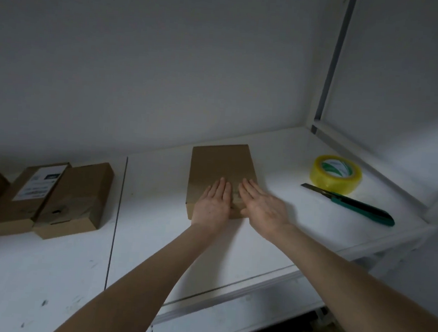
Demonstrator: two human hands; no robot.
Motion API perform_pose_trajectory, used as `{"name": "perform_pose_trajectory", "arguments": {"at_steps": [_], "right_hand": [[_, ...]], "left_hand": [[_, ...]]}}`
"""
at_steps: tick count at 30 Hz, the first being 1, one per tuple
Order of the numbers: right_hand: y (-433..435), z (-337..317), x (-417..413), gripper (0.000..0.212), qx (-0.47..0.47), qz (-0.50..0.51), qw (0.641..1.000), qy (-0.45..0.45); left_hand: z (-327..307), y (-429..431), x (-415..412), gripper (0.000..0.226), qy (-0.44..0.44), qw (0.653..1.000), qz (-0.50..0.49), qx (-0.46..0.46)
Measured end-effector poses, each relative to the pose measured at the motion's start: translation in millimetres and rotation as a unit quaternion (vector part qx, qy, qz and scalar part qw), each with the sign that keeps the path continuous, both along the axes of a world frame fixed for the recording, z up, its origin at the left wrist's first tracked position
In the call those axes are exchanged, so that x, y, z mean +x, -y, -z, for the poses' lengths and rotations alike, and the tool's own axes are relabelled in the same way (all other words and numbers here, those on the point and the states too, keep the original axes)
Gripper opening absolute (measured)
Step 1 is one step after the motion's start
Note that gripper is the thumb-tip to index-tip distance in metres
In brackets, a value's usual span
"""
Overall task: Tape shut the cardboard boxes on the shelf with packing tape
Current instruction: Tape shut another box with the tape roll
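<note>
A white shelf meets a white wall. The brown box lies flat near the shelf's middle, long side pointing from front edge to wall. The left hand and right hand rest on its near end, fingers straight and flat.

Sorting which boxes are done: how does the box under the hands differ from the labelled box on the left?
The centre box shows no white sticker; the labelled box bears one. The left hand and right hand lie flat on the centre box; none touches the labelled box, which abuts a neighbouring box. Both are brown cardboard.
</note>
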State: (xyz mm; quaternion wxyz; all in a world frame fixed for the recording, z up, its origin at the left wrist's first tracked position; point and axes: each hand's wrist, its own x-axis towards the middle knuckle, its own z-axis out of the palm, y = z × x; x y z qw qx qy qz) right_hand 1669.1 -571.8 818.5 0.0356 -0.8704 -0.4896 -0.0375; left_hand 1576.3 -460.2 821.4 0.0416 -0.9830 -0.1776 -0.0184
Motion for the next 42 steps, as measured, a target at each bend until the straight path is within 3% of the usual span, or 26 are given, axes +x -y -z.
{"name": "perform_pose_trajectory", "arguments": {"at_steps": [8,22,25,27,31,36,42], "right_hand": [[-4.5,-0.5,-1.4,0.074,0.01,0.073,0.997,-0.03],[-9.5,11.5,12.5,0.065,-0.008,0.046,0.998,-0.031],[-5.8,-4.2,12.9,0.066,0.007,0.047,0.996,-0.08],[6.9,-18.5,17.5,0.059,0.052,0.088,0.989,-0.11],[55.6,-28.7,52.4,0.041,0.132,0.214,0.966,-0.052],[130.9,-15.8,99.1,0.055,0.084,0.357,0.928,-0.073],[166.1,10.1,117.0,0.045,0.007,0.337,0.935,-0.109]], "left_hand": [[1.4,5.7,5.6,0.061,-0.001,0.999,-0.038,-0.011],[-4.0,10.2,17.5,0.063,-0.03,0.999,-0.018,-0.033],[-4.2,7.5,19.8,0.061,-0.031,0.999,-0.018,-0.021],[-7.2,5.8,21.5,0.061,-0.041,0.998,-0.028,-0.024],[-20.4,9.8,33.5,0.073,-0.049,0.996,-0.052,-0.059],[-29.5,41.9,63.4,0.06,0.074,0.995,0.055,-0.04],[-13.1,86.0,90.8,0.055,0.03,0.988,0.068,-0.136]]}}
